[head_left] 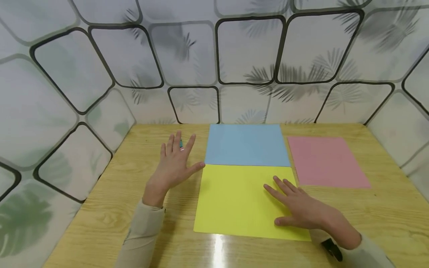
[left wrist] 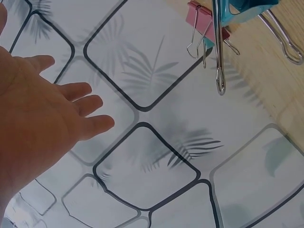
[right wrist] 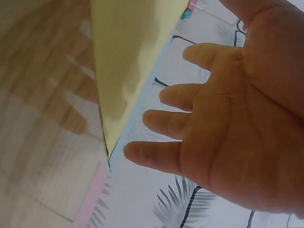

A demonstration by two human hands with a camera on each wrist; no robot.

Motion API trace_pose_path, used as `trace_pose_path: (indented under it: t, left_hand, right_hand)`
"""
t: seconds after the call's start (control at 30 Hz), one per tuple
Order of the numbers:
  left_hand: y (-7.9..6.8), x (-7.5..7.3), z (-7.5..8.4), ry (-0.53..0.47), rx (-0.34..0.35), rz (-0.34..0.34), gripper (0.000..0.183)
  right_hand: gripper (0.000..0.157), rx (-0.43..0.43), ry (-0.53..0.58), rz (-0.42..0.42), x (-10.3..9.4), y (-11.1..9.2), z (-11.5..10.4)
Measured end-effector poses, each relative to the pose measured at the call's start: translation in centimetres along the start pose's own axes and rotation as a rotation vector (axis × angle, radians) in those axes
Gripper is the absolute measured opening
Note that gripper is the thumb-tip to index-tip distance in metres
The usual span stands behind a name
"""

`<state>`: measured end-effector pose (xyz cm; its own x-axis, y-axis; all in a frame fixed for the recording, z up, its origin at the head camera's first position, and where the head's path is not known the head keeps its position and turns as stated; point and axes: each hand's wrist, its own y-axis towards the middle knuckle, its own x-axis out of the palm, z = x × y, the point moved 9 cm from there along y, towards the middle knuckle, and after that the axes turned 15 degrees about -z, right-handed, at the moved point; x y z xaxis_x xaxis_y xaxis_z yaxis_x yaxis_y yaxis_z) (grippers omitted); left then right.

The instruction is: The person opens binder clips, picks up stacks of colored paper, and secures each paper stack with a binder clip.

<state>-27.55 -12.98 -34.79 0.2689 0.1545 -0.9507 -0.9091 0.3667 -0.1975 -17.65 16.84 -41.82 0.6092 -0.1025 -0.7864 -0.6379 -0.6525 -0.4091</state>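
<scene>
My left hand [head_left: 172, 167] is held over the table left of the colored sheets, its fingers spread and straight. Mostly hidden behind its fingers is a small teal and pink item [head_left: 181, 144]. In the left wrist view, a blue binder clip [left wrist: 247, 10] and a pink binder clip [left wrist: 205, 20] show at the top, apart from that hand. My right hand [head_left: 303, 210] is spread above the right part of the yellow sheet [head_left: 241, 201], holding nothing. In the right wrist view its fingers extend toward the edge of the yellow sheet.
A blue sheet [head_left: 248, 145] lies directly behind the yellow one, along the table's back edge. To its right is a pink sheet [head_left: 328, 162]. The wooden table [head_left: 110, 216] meets a patterned backdrop [head_left: 248, 52] at the back and sides.
</scene>
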Motion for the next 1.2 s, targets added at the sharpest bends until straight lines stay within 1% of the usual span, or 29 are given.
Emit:
trace_pose_path:
  t: [0.1, 0.3, 0.47, 0.6, 0.83, 1.0, 1.2]
  left_hand:
    - [-0.2, 0.0, -0.2, -0.012, 0.0, -0.007, 0.09]
    - [-0.3, 0.0, -0.6, -0.011, -0.009, -0.025, 0.089]
    - [-0.3, 0.2, -0.5, -0.021, 0.007, -0.036, 0.088]
    - [-0.3, 0.3, -0.8, -0.037, -0.001, -0.035, 0.089]
    - [-0.2, -0.4, -2.0, -0.059, -0.018, 0.002, 0.089]
    - [-0.4, -0.6, -3.0, -0.085, -0.044, -0.011, 0.089]
    - [-0.7, -0.7, -3.8, -0.102, -0.058, -0.011, 0.087]
  right_hand:
    - [0.091, -0.018, 0.026, -0.03, 0.2, 0.4, -0.2]
    - [0.091, -0.038, 0.041, -0.042, 0.1, 1.0, -0.8]
    - [0.092, -0.013, 0.073, -0.098, 0.7, 1.5, -0.9]
    - [0.092, 0.017, 0.072, -0.137, 1.2, 1.6, -0.7]
    - [0.092, 0.043, 0.062, -0.15, 1.2, 1.6, -0.5]
    - [0.092, 0.03, 0.069, -0.142, 1.2, 1.6, -0.5]
    - [0.092, 0.028, 0.069, -0.136, 1.2, 1.5, -0.6]
